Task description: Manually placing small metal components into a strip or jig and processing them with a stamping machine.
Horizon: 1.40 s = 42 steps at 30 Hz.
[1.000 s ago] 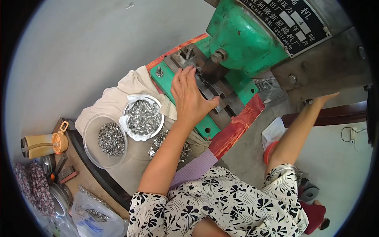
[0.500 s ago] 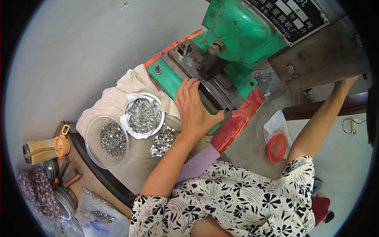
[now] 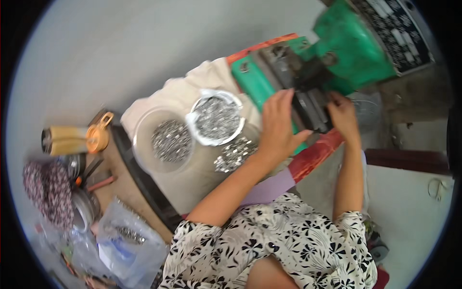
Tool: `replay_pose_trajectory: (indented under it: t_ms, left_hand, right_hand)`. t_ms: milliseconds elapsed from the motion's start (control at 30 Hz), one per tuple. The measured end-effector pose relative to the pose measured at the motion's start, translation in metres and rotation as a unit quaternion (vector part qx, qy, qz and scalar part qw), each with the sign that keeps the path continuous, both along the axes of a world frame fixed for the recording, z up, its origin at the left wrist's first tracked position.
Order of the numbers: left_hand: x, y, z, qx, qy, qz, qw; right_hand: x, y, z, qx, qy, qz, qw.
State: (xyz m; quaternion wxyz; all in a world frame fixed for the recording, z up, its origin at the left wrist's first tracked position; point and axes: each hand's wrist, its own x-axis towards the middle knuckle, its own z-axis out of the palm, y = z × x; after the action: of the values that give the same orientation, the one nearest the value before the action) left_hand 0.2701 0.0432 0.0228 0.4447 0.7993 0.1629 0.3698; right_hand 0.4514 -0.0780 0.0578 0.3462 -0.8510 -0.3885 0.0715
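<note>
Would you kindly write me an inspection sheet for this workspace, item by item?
Surface: beige cloth, rumpled along its far edge.
Work things: green press; dark metal tooling; clear bowl and white-lined bowl, both holding small metal parts; loose metal pile.
Clutter: amber bottle, patterned cloth, plastic bag, at left.
Hands: left hand spread at the tooling's left side; right hand at its right, grip unclear.
Cables: thin loop, blurred, on the pale wall at right.
Surroundings: grey wall at upper left.

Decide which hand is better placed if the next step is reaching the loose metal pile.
Probably the left hand: it is nearer the loose metal pile, with its forearm close beside it. The right hand is across the dark metal block, farther away.
</note>
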Motion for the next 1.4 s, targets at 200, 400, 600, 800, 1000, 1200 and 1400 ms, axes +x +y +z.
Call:
replay_pose_trajectory:
  t_ms: [200,400,600,800,1000,1200,1400]
  left_hand:
    - [-0.025,-0.02,0.008,-0.045,-0.018,-0.055,0.997]
    - [-0.047,-0.026,0.01,-0.06,-0.043,-0.068,0.995]
    - [-0.06,-0.028,0.011,-0.097,-0.03,-0.109,0.989]
    - [-0.075,-0.027,0.02,-0.279,-0.028,-0.174,0.944]
    - [-0.098,-0.003,0.04,-0.517,-0.005,-0.253,0.818]
    - [-0.164,0.052,0.057,-0.436,-0.016,-0.116,0.892]
    - [-0.203,0.094,0.067,-0.22,-0.022,0.06,0.973]
  right_hand:
    - [-0.005,-0.006,0.01,0.114,0.16,-0.026,0.98]
    - [-0.062,-0.04,-0.001,-0.045,-0.039,0.005,0.998]
    - [-0.073,-0.043,0.002,-0.044,-0.167,0.031,0.985]
    - [-0.11,-0.107,0.009,0.031,-0.179,-0.017,0.983]
    - [-0.138,-0.078,0.04,0.016,-0.184,0.194,0.963]
    - [-0.15,0.039,0.049,0.1,0.033,0.326,0.94]
    - [-0.187,0.135,0.045,0.177,0.355,0.302,0.867]
